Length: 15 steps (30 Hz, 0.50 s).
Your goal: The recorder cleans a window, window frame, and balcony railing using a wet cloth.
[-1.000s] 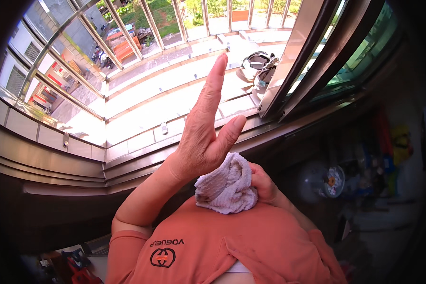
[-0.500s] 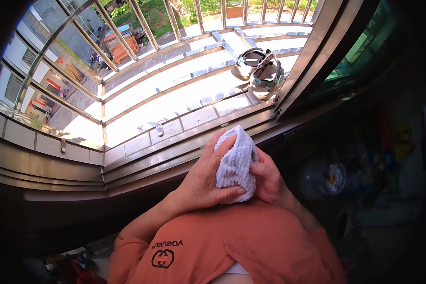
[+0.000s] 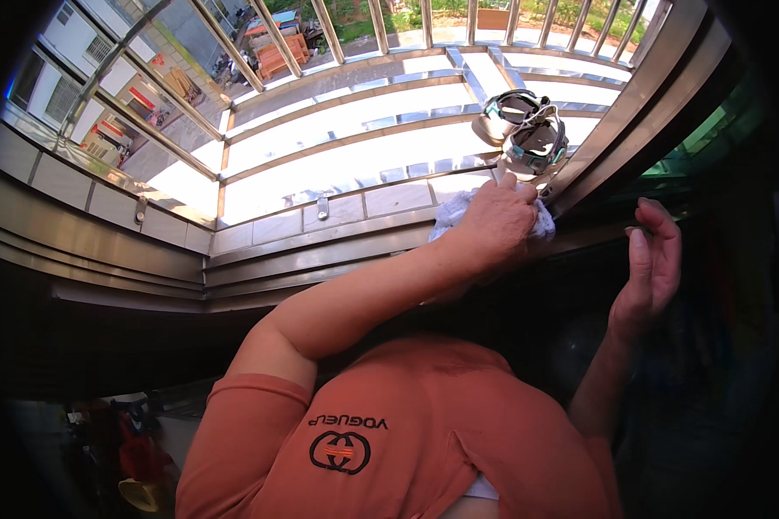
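Note:
My left hand [image 3: 498,218] is closed on a pale lavender cloth [image 3: 452,213] and presses it onto the metal window track [image 3: 337,248], near the right end of the sill. Parts of the cloth stick out on both sides of the hand, and its middle is covered. To the right, my right hand [image 3: 651,268] is raised in the air with nothing in it, its fingers slightly curled and apart from the thumb. Just beyond the left hand stands a pair of shoes [image 3: 532,143] with teal trim, on the outer ledge.
Metal bars [image 3: 320,30] enclose the ledge beyond the window. A metal window frame [image 3: 636,104] rises at the right, beside greenish glass [image 3: 697,143]. Small metal clips [image 3: 323,208] are fixed along the tiled sill [image 3: 398,197]. The room below is dark.
Both hands held the cloth in front of my chest before. Now the left has carried it forward and right onto the track, while the right has let go and moved off to the right.

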Motion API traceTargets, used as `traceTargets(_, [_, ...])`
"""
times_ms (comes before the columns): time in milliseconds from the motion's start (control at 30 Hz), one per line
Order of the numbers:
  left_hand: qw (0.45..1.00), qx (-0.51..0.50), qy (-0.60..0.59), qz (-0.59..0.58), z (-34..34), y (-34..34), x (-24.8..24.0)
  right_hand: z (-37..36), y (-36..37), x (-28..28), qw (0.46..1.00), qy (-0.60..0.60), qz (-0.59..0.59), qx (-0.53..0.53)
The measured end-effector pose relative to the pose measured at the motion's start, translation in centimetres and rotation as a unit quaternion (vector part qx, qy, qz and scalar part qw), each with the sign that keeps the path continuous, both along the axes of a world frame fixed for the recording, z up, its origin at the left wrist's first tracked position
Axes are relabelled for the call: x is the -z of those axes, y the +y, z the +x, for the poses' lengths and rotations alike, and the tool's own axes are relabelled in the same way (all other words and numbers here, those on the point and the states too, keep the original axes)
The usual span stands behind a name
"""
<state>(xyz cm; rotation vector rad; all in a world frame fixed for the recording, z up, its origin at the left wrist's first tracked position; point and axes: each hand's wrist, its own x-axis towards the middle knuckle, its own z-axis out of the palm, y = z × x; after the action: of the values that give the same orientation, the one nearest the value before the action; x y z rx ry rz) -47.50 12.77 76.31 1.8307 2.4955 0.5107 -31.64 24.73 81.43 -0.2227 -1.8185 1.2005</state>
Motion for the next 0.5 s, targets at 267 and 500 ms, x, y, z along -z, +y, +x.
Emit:
traceTargets(267, [0.998, -0.028, 0.057, 0.014, 1.0, 1.3, 0.5, -3.8, 0.6, -1.6, 0.945, 0.098, 0.291, 0.108])
traceTargets(500, [0.995, -0.090, 0.035, -0.011, 1.3, -4.8, -1.4, -6.7, 1.9, -1.6, 0.911, 0.086, 0.354, 0.191])
